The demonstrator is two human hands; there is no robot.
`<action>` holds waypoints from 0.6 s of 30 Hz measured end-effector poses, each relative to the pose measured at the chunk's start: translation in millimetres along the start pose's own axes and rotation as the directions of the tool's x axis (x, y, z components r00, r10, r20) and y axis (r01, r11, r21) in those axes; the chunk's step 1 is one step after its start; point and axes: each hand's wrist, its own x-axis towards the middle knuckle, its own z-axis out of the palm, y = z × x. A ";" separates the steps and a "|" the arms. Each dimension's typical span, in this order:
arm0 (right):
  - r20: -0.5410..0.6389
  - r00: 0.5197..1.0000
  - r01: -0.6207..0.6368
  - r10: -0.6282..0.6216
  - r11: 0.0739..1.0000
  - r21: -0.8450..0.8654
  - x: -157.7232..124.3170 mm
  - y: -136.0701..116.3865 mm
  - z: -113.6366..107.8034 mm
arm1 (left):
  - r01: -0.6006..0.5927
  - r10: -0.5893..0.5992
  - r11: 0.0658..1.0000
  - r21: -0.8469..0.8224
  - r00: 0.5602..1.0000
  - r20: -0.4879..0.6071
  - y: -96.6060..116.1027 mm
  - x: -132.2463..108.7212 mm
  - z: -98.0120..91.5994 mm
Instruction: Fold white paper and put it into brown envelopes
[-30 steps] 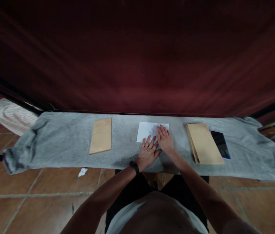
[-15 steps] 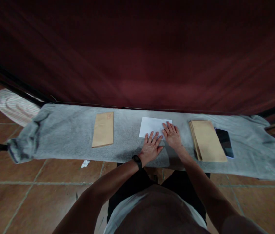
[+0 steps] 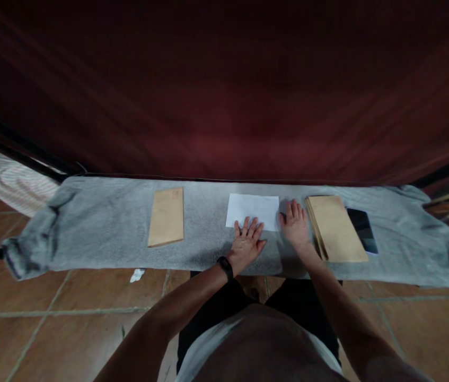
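A white sheet of paper lies flat on the grey cloth in front of me. My left hand, with a dark band on its wrist, rests palm down with spread fingertips over the sheet's lower edge. Just past the sheet's right edge, my right hand lies flat with its fingers stretched out, holding nothing. Close to its right is a stack of brown envelopes. One more brown envelope, with red print in its upper right corner, lies to the left.
A dark phone lies beside the stack, partly covered by it. Behind the cloth-covered surface hangs a dark red curtain. A crumpled white scrap is on the tiled floor. Striped fabric shows at the far left.
My right hand has slid right, off the white sheet and towards the envelope stack. My left hand stays at the sheet's lower edge. The view has shifted slightly.
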 end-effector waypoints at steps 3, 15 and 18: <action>0.025 0.990 0.138 -0.142 0.983 0.125 -18.9 -23.5 -6.5 | -0.004 0.004 1.000 0.011 1.000 -0.029 -1.6 -1.0 2.1; 0.118 0.958 0.240 -0.261 0.956 0.167 -48.1 -60.4 -10.4 | 0.045 -0.038 0.997 0.070 0.995 -0.095 -16.9 -13.4 -1.9; 0.102 0.970 0.203 -0.220 0.966 0.161 -48.4 -61.8 -9.1 | 0.109 -0.099 0.991 0.079 0.988 -0.123 -25.5 -21.8 -2.9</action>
